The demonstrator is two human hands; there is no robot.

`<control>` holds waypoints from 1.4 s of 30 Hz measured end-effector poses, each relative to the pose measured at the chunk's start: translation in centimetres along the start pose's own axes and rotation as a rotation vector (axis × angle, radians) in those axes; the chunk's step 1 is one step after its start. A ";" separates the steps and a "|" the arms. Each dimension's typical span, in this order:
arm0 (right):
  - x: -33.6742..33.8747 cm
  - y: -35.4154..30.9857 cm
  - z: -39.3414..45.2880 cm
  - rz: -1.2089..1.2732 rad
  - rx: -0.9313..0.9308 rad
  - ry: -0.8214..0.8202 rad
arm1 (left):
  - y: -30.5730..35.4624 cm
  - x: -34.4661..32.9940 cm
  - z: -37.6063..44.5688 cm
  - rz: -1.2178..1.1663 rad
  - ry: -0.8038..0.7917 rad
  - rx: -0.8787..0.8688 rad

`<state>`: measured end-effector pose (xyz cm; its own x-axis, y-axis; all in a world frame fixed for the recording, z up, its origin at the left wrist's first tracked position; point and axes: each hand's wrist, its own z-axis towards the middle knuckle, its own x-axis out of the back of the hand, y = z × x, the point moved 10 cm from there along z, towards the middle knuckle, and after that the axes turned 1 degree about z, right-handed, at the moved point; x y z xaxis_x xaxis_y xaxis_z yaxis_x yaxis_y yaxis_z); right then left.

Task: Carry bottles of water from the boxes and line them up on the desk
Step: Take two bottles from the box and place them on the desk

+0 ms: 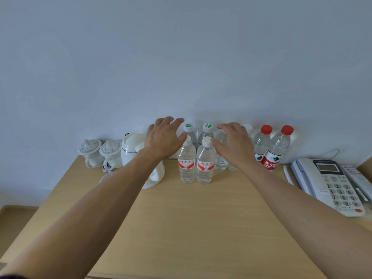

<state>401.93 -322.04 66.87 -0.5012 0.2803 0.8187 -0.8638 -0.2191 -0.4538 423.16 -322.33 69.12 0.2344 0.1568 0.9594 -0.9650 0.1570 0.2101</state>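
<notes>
Bottles [205, 161] upright on bench [201, 218] by wall, two rows. Left hand [164, 138] and right hand [234, 144] spread wide, holding nothing (placing looks done). Next: straighten row, fetch more.

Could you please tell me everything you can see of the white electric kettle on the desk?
The kettle is glossy white, plastic by its look, with a domed lid, a thin metallic band below it and a white handle facing the camera. It stands upright on the wooden desk near the wall, between a lidded cup and the bottles. The left forearm hides part of it; a white cord lies beside it.
</notes>
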 end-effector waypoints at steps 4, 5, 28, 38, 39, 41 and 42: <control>1.7 0.8 0.6 -0.078 -0.050 0.021 | 1.6 0.8 1.7 0.033 -0.012 -0.024; 2.1 1.0 0.7 -0.099 -0.062 0.024 | 2.3 1.0 2.2 0.042 -0.015 -0.036; 16.4 15.6 -13.6 -0.327 -0.618 0.074 | 32.2 -4.5 -0.7 0.133 -0.147 -0.628; 25.1 26.2 -32.2 -0.271 -0.919 0.119 | 49.7 -10.3 -13.3 0.141 -0.241 -0.888; 25.8 27.3 -34.5 -0.276 -0.955 0.113 | 51.5 -11.0 -15.0 0.134 -0.249 -0.909; 27.3 29.4 -39.0 -0.293 -1.020 0.096 | 54.9 -12.2 -18.7 0.112 -0.274 -0.948; 28.1 30.3 -41.3 -0.292 -1.048 0.094 | 56.6 -12.8 -20.6 0.103 -0.292 -0.971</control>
<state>359.48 -282.21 61.60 -0.2334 0.2725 0.9334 -0.5426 0.7601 -0.3576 367.94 -295.41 64.86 -0.0080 -0.0095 0.9999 -0.4363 0.8998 0.0050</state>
